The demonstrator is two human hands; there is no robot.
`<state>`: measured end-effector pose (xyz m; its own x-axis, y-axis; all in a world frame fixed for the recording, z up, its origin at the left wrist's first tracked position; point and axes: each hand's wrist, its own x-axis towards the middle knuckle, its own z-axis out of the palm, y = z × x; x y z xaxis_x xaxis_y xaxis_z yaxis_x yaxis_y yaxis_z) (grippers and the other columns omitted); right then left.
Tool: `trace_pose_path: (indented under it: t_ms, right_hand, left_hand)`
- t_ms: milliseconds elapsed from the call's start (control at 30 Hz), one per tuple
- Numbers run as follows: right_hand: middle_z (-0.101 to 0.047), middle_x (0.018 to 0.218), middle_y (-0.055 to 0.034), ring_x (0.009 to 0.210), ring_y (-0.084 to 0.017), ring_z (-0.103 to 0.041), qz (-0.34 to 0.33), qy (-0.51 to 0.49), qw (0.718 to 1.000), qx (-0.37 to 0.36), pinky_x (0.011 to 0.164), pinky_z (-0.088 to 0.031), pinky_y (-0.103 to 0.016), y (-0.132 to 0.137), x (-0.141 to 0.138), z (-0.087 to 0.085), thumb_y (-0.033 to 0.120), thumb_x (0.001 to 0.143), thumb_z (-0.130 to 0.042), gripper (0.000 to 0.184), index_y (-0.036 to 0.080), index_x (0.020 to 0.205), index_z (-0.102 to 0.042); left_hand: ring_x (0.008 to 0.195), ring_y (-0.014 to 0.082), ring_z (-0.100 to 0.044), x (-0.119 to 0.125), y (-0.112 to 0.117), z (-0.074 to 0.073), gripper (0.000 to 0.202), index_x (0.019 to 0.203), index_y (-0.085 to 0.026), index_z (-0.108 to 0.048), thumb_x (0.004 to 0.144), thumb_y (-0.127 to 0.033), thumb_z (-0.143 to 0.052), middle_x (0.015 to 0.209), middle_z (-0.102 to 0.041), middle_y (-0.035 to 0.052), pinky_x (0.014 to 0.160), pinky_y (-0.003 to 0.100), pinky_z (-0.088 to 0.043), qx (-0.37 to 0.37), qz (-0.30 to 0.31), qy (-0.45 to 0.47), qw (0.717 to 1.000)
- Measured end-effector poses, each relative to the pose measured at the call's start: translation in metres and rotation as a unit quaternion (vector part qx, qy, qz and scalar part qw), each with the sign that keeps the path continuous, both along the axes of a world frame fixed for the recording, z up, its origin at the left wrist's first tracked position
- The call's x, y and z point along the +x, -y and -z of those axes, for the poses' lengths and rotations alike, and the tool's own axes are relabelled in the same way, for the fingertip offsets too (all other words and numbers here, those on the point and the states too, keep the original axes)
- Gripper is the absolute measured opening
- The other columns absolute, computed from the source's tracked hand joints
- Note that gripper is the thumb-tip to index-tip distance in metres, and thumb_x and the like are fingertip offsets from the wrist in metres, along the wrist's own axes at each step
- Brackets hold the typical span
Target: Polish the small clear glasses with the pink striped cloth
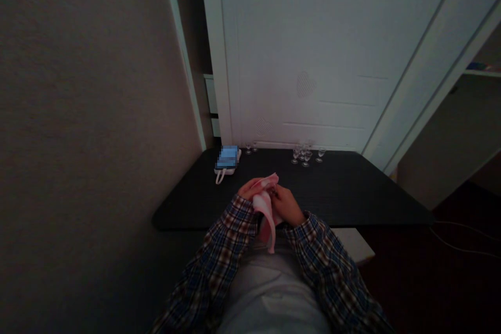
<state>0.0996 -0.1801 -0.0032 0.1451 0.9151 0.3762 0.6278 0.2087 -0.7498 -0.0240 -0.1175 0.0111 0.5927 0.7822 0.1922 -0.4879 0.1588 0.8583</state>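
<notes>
A pink and white cloth [265, 203] is bunched between my two hands, its loose end hanging down past the table's front edge. My left hand [248, 188] is closed around the upper left part of the cloth. On the other side, my right hand [287, 205] has its fingers bent and pressed into the cloth. Whether something small is wrapped inside is hidden by the folds and fingers. Both hands are above the near part of a black table [332, 193].
Several small stemmed glasses [306, 158] stand at the back of the table, with two more glasses [248, 148] further left. A device with a blurred screen [227, 157] and a white strap lies at the back left. A white panel [313, 52] rises behind; a wall [97, 115] flanks the left.
</notes>
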Motion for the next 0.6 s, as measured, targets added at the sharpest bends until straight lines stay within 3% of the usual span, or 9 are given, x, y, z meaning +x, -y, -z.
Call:
trace_pose_path:
  t_ms: [100,200,300,467,600]
  right_hand:
    - [-0.067,0.09,-0.0066,0.078,-0.016,-0.06,0.01,0.002,1.0,-0.01,0.069,-0.043,-0.025,0.001,0.0,-0.001,0.022,0.085,-0.045,0.019,0.016,0.091,-0.061]
    - [-0.067,0.087,-0.0071,0.075,-0.017,-0.06,0.015,0.014,1.0,-0.022,0.067,-0.043,-0.025,0.001,0.001,-0.003,0.026,0.082,-0.051,0.017,0.016,0.088,-0.063]
    - [-0.067,0.084,-0.0077,0.073,-0.018,-0.06,0.023,0.026,0.999,-0.032,0.063,-0.042,-0.025,0.001,0.001,-0.004,0.029,0.081,-0.053,0.018,0.016,0.085,-0.064]
    - [-0.068,0.085,-0.0076,0.075,-0.018,-0.061,0.009,0.029,0.999,-0.029,0.063,-0.042,-0.025,0.001,0.002,-0.007,0.031,0.081,-0.053,0.022,0.016,0.092,-0.066]
    - [-0.067,0.091,-0.0067,0.08,-0.019,-0.061,-0.012,0.037,0.999,-0.01,0.069,-0.043,-0.026,0.0,0.002,-0.008,0.027,0.08,-0.054,0.019,0.018,0.091,-0.066]
  left_hand:
    - [0.097,0.024,-0.06,0.003,0.005,0.006,0.033,0.096,-0.01,-0.065,0.066,-0.025,-0.067,0.105,-0.066,0.0121,0.086,0.033,-0.043,0.045,-0.04,-0.033,0.998]
    - [0.082,0.0209,-0.062,0.005,0.005,0.013,0.036,0.096,-0.011,-0.064,0.063,-0.024,-0.071,0.093,-0.068,0.0092,0.073,0.03,-0.046,0.065,-0.076,-0.063,0.993]
    - [0.074,0.0192,-0.062,0.006,0.003,0.016,0.036,0.09,-0.012,-0.065,0.057,-0.022,-0.075,0.084,-0.069,0.0079,0.066,0.028,-0.046,0.069,-0.065,-0.071,0.993]
    - [0.086,0.0213,-0.063,0.009,0.0,0.016,0.039,0.09,-0.013,-0.065,0.053,-0.02,-0.076,0.095,-0.069,0.0095,0.074,0.031,-0.048,0.094,-0.012,-0.042,0.995]
    - [0.074,0.0193,-0.064,0.01,-0.002,0.018,0.034,0.082,-0.014,-0.066,0.05,-0.017,-0.076,0.08,-0.07,0.0057,0.068,0.029,-0.048,0.093,-0.028,-0.08,0.992]
